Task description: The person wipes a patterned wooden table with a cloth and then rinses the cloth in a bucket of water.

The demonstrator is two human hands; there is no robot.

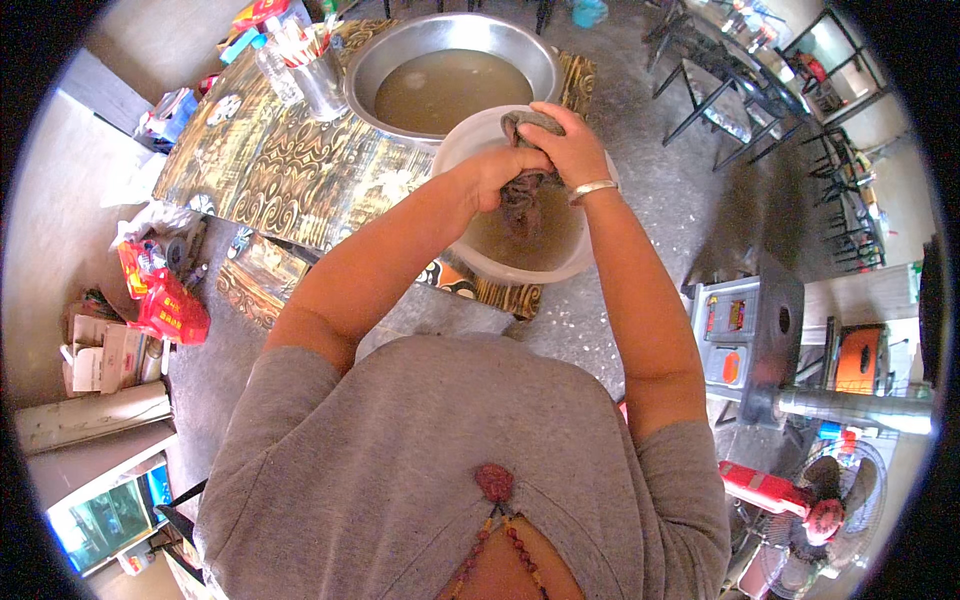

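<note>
Both hands grip one wet, dark grey-brown cloth [523,206] over a white plastic basin [480,262] of murky water. My left hand [504,171] is closed around its middle. Just above and to the right, my right hand [571,146] clasps the upper part, with a bunched end sticking out past the fingers. The cloth's lower folds hang down to the brownish water; whether they dip into it I cannot tell. Behind the plastic basin stands a large metal basin [457,30], also holding cloudy water. The plastic basin is at the right end of a patterned table [315,169].
On the table a metal cup [321,86] of chopsticks stands beside a clear bottle [279,71]. Red bags [171,307] and cardboard boxes [109,352] lie on the left. To the right are a folding stool [709,101], a dark cabinet-like unit [769,337] and a fan [825,510].
</note>
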